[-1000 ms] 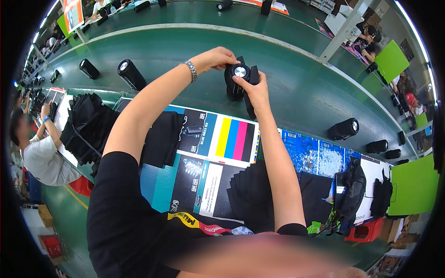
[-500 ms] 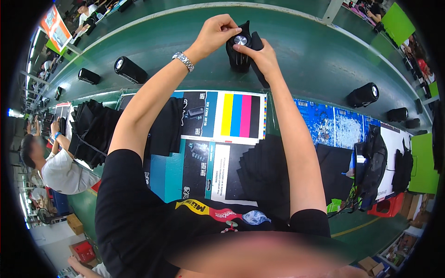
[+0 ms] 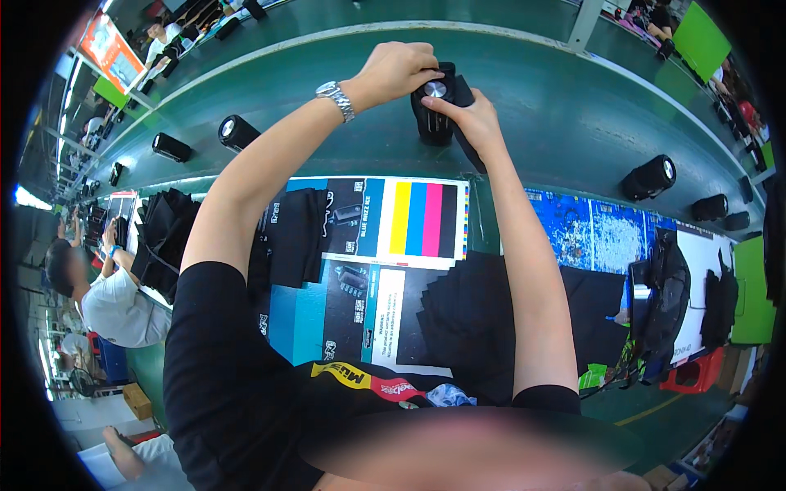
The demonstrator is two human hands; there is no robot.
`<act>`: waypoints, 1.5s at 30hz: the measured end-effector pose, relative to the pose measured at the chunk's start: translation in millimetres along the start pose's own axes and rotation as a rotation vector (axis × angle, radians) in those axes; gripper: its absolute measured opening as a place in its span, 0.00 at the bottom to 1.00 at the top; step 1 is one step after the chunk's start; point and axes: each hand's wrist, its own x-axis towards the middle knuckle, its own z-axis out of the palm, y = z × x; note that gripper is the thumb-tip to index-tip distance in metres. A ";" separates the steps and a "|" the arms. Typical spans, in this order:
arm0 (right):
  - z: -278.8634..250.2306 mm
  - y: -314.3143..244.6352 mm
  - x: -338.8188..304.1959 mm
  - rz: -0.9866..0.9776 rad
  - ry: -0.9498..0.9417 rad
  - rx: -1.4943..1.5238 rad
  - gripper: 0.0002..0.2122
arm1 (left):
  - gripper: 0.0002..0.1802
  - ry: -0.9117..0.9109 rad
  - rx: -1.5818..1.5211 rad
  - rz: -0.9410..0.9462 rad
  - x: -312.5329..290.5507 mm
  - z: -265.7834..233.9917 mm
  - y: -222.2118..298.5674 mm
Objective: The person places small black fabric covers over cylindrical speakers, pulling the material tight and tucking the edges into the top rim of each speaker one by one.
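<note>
A black cylindrical speaker (image 3: pixel 433 127) with a shiny silver disc on its upper end stands on the green conveyor, held between both hands. My left hand (image 3: pixel 401 72) is closed, its fingertips curled at the far left rim of the upper end. My right hand (image 3: pixel 475 119) wraps the right side, with the thumb over the end beside the disc. Between its palm and the speaker is a flat black piece (image 3: pixel 465 147), seemingly fabric, hanging toward the near edge of the conveyor. The right fingers are partly hidden behind it.
More black speakers (image 3: pixel 649 177) lie along the conveyor (image 3: pixel 557 123) on both sides. Nearer me, stacks of flat black fabric pieces (image 3: pixel 467 303) cover printed sheets (image 3: pixel 393 204). A dark bundle (image 3: pixel 665 290) lies at right. A co-worker (image 3: pixel 123 303) in white sits at left.
Both hands and the speaker appear slightly lower and farther right in view. A black flap that stood up above the speaker by my left fingers no longer shows.
</note>
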 end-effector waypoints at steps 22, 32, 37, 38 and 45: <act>-106.1 55.6 20.6 -0.110 -0.206 -0.447 0.19 | 0.15 0.224 -0.467 -0.178 11.0 4.7 42.5; -11.8 21.2 67.4 0.197 0.380 0.363 0.12 | 0.32 0.473 -1.662 -0.998 25.5 95.3 60.7; -17.1 90.7 64.4 0.150 0.278 0.985 0.10 | 0.35 0.654 -1.578 -0.790 12.3 122.8 82.0; -16.7 103.9 62.8 0.191 0.316 0.966 0.08 | 0.35 0.642 -1.585 -0.815 10.1 129.6 83.4; -22.3 111.8 70.4 0.124 0.399 0.683 0.11 | 0.34 0.789 -1.414 -0.910 14.7 135.5 71.9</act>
